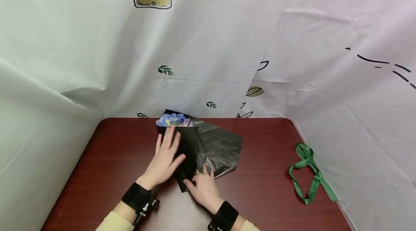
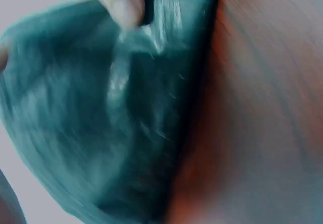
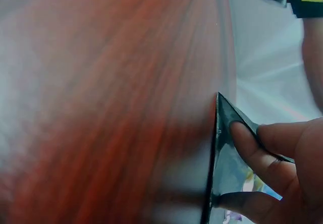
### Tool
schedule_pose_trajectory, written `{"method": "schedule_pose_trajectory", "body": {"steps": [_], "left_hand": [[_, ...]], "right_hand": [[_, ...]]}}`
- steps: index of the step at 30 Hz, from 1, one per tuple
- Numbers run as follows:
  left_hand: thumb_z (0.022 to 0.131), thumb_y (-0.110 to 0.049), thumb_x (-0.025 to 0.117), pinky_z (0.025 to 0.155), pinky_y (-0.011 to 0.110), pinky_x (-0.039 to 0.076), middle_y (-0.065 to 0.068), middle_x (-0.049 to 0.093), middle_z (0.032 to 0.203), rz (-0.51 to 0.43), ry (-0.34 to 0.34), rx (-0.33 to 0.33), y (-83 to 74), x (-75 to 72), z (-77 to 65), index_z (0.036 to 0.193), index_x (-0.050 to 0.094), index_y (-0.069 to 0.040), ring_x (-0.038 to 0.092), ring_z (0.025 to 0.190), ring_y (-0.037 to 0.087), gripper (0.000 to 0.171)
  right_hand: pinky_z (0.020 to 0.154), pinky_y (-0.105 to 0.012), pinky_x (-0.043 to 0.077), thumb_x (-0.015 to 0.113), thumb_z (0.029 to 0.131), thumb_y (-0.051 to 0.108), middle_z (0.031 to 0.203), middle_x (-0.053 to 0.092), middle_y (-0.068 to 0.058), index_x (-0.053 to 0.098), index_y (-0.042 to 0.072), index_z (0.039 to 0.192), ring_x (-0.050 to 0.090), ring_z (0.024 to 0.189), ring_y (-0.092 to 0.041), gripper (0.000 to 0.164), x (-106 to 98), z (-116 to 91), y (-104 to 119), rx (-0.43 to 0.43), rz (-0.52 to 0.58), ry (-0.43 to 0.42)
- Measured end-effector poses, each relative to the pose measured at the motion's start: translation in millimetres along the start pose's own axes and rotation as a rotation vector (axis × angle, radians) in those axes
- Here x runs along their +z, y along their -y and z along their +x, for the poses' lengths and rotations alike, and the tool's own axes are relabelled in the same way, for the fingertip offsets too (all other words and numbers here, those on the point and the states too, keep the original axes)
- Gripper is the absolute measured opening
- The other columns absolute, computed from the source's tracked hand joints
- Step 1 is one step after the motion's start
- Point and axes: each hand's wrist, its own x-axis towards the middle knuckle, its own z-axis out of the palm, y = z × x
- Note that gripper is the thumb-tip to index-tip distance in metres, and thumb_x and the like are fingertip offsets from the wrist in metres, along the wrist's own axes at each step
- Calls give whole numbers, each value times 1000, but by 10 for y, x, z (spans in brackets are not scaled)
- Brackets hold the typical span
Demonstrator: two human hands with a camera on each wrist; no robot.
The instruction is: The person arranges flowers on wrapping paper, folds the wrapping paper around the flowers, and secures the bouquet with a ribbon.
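Black wrapping paper lies at the table's far middle, partly folded over a blue and purple flower bunch. Only the blooms show above the fold; any stems are hidden. My left hand rests on the folded flap with its fingers spread. Near the wrap's lower point, my right hand pinches the paper edge between thumb and finger, as the right wrist view shows, where the paper corner sticks up. The left wrist view is blurred; a fingertip there touches the dark, creased paper.
A loose green ribbon lies looped at the table's right edge. White printed fabric hangs behind the reddish-brown table and along both sides. Both wrists wear black straps.
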Motion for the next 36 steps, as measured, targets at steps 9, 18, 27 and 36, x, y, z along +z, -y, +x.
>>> {"method": "schedule_pose_trajectory", "body": {"steps": [9, 18, 27, 36], "left_hand": [[113, -46, 51, 122, 74, 7, 18, 14, 178, -69, 243, -222, 315, 195, -287, 173, 21, -11, 10, 163, 44, 75], [112, -49, 51, 123, 73, 7, 22, 14, 177, -31, 347, -252, 258, 266, -385, 171, 29, -10, 10, 162, 47, 74], [110, -57, 51, 127, 61, -5, 11, 13, 179, -57, 397, -124, 150, 328, -403, 171, 31, -15, 5, 164, 39, 76], [110, -50, 55, 125, 69, -3, 17, 15, 178, -178, 470, -63, -39, 305, -388, 170, 34, -12, 6, 163, 45, 74]], "right_hand": [[108, -84, 31, 59, 106, 58, 81, 76, 3, 81, 20, 79, 50, 140, -57, 51, -151, 51, 131, 132, 113, 74], [112, -70, 41, 72, 104, 38, 72, 75, 3, 83, 22, 78, 59, 138, -40, 32, -131, 58, 122, 187, 80, -19], [107, -61, 51, 76, 100, 36, 124, 78, -12, 82, 23, 77, 62, 136, -32, 27, -110, 46, 95, 249, 59, -47], [72, -41, 59, 80, 97, 39, 91, 70, 6, 76, 25, 73, 67, 101, -20, 28, -139, 37, 15, 229, -49, -144]]}}
